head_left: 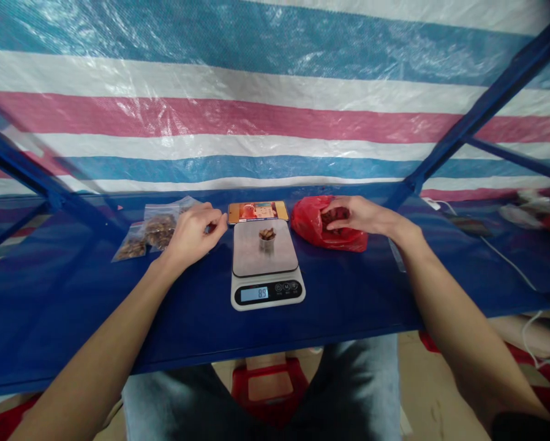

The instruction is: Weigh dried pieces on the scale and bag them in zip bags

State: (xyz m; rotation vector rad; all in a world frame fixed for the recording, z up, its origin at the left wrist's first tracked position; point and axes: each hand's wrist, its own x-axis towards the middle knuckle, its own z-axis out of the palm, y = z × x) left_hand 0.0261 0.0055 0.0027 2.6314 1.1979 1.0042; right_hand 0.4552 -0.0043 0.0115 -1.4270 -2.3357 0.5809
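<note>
A small kitchen scale [266, 269] stands on the blue table [119, 306], its display lit. On its platform sits a little cup [267, 240] holding brown pieces. My right hand [353, 215] reaches into a red plastic bag [316, 229] of brown pieces, fingers curled inside it. My left hand [193, 233] rests on the table left of the scale, fingers bent together over a clear packet [188, 205]; what the fingertips pinch is hidden.
Several clear packets of brown pieces [153, 231] lie at the left. A phone [258, 211] with a lit screen lies behind the scale. Blue frame bars rise at both sides against a striped tarp. White cables [509, 260] run at the right. A red stool [268, 380] stands below.
</note>
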